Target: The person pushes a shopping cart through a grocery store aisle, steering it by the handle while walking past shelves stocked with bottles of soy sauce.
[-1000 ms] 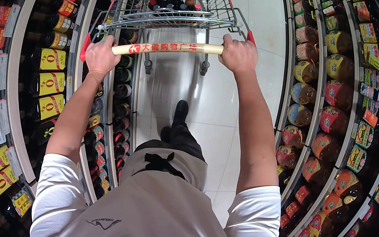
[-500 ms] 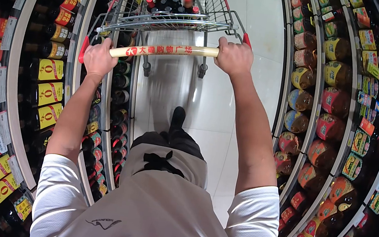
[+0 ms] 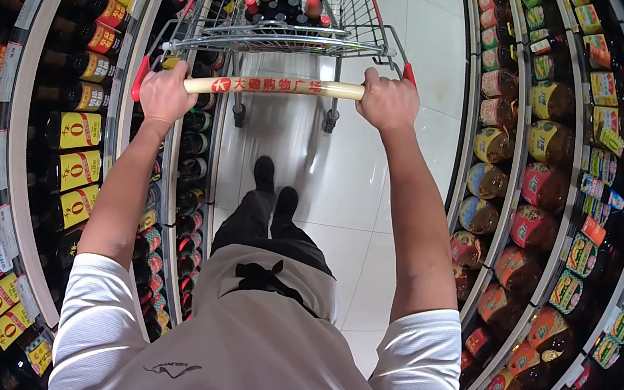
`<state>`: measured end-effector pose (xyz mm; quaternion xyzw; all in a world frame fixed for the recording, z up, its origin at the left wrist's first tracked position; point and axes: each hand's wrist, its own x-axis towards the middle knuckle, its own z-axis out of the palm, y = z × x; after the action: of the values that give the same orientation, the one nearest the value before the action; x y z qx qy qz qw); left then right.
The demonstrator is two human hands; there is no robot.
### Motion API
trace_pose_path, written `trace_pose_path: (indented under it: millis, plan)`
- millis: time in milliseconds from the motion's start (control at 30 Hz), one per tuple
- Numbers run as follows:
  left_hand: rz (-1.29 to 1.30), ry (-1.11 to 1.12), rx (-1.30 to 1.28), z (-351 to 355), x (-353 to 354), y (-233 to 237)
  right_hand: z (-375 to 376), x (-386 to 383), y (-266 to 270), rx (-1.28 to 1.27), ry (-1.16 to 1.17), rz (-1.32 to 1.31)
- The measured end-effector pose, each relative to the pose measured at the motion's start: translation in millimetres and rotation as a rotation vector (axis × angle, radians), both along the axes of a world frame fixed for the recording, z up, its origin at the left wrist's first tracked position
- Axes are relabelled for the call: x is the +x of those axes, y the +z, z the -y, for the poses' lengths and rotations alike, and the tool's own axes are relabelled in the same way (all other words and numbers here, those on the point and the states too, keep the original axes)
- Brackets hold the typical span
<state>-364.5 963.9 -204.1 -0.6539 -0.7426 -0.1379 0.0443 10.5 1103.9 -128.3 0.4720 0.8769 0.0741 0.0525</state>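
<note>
A shopping cart's pale handle bar (image 3: 276, 87) with red lettering runs across the view. My left hand (image 3: 166, 95) is closed round its left end, beside a red corner piece. At the right end my right hand (image 3: 388, 103) wraps the same bar. Beyond the bar, the wire basket of the cart (image 3: 356, 8) holds several dark bottles (image 3: 287, 7), standing upright together, some with red caps.
Shelves of dark bottles with yellow labels (image 3: 82, 131) rise close on the left. On the right, shelves hold rows of amber bottles (image 3: 543, 185). Pale floor tiles (image 3: 345, 192) lie between, with my feet (image 3: 275, 188) behind the cart wheels.
A second foot now shows, left of the other one. The handle and both hands have shifted slightly right in view, and the shelf goods at the right have moved a little.
</note>
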Motion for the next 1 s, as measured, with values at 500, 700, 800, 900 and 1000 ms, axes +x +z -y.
trace_pose_path:
  millis: [500, 700, 800, 900, 1000]
  plan:
    - [0.114, 0.03, 0.02, -56.2, -15.8, -3.2, -54.6, -18.0, -8.4, 0.007, 0.037, 0.009]
    - [0.216, 0.032, 0.007, -82.5, -22.1, 0.4, -81.9, -23.0, -8.9, 0.047, 0.078, -0.022]
    - [0.207, 0.031, -0.025, -94.7, -28.9, -6.6, -91.8, -30.1, -6.2, 0.029, 0.069, -0.015]
    - [0.193, 0.014, -0.001, -106.8, -33.9, -21.9, -102.8, -33.9, -9.9, 0.001, 0.047, -0.001]
    - [0.18, 0.007, 0.016, -117.8, -37.8, -26.6, -113.1, -39.9, -7.5, -0.01, 0.048, 0.011]
